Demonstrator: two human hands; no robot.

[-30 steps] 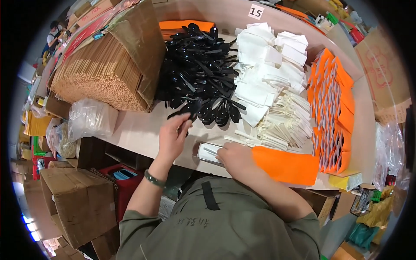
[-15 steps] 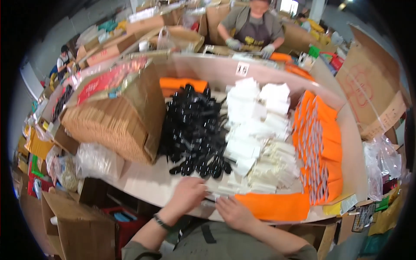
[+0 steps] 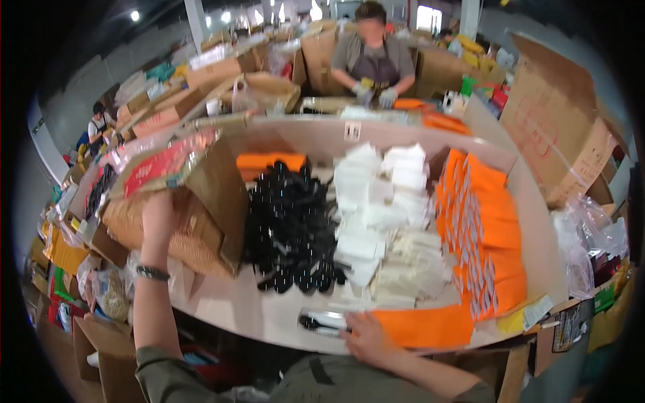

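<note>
My left hand [image 3: 158, 213] is raised to the left and lies against the bundled tan sticks [image 3: 191, 245] in an open cardboard box [image 3: 218, 181]. Its fingers are blurred. A dark band sits on that wrist. My right hand [image 3: 366, 336] is low at the table's near edge and holds a clear packet [image 3: 321, 321] with a black piece inside. Just right of it lies a flat orange sleeve [image 3: 426, 326]. A heap of black plastic spoons [image 3: 292, 232] fills the middle of the table, beyond the packet.
White paper packets [image 3: 376, 201] are piled right of the spoons, and rows of orange sleeves [image 3: 484, 235] stand along the right side. Another person [image 3: 373, 57] in gloves works at the far table. Cardboard boxes [image 3: 564, 127] and plastic bags [image 3: 591, 235] crowd both sides.
My view has tilted up toward the room. My left hand left the packet at the near edge and rose to the box of sticks. My right hand stays on the packet.
</note>
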